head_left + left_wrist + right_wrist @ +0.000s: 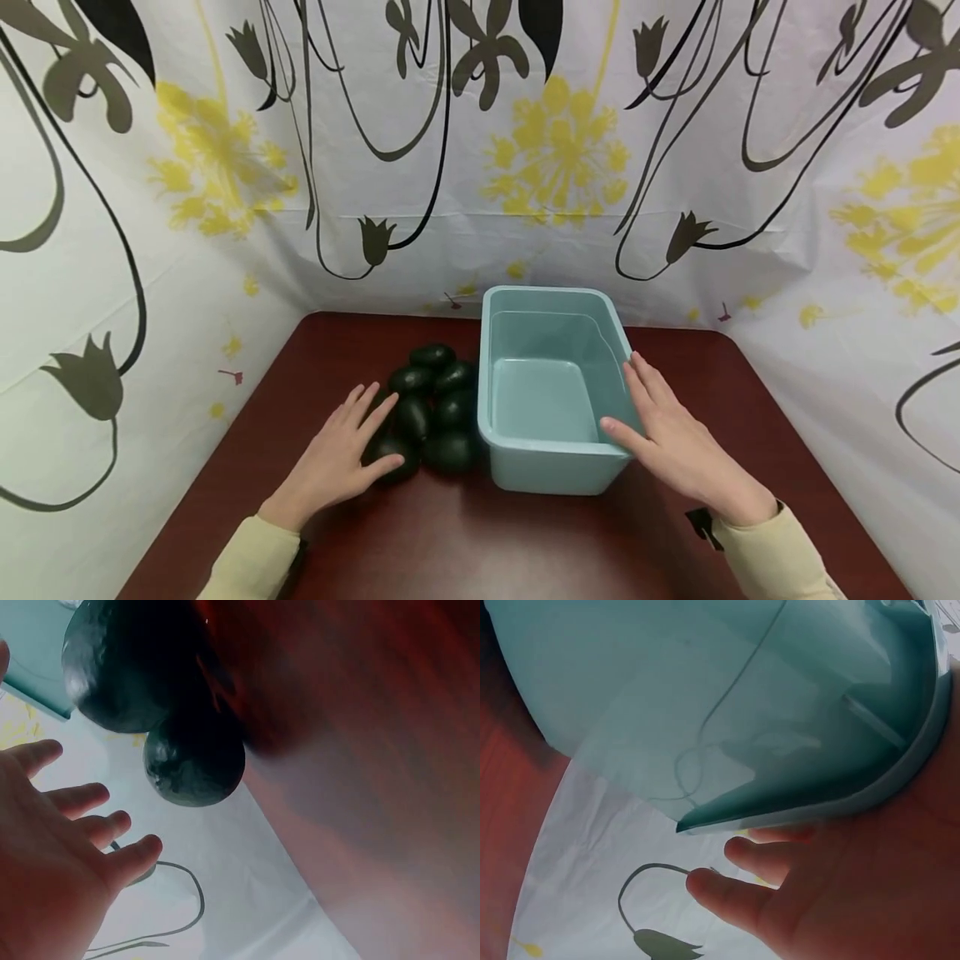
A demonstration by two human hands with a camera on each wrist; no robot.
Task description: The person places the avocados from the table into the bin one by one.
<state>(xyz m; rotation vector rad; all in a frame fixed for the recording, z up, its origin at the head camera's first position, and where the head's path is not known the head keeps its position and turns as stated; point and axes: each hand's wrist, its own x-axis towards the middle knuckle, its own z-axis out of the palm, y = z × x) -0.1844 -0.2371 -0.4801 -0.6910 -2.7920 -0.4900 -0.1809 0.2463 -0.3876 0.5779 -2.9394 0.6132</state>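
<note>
A light blue plastic bin [546,468] stands on the table, with nothing inside it. Against its left side lies a cluster of several dark green avocados [452,450], smooth and glossy. My left hand [333,457] hovers at the cluster's left edge, fingers spread and holding nothing. In the left wrist view its palm faces two avocados [196,761] with space between. At the bin's right side is my right hand [678,442], fingers extended along the rim and thumb over the front right corner. The right wrist view shows its fingers [731,896] just outside the bin's rim [810,810].
The dark red-brown table [517,550] narrows toward the back. A white cloth [465,192] with grey flowers and yellow blooms hangs behind it and along both sides. The bin stands near the table's back edge.
</note>
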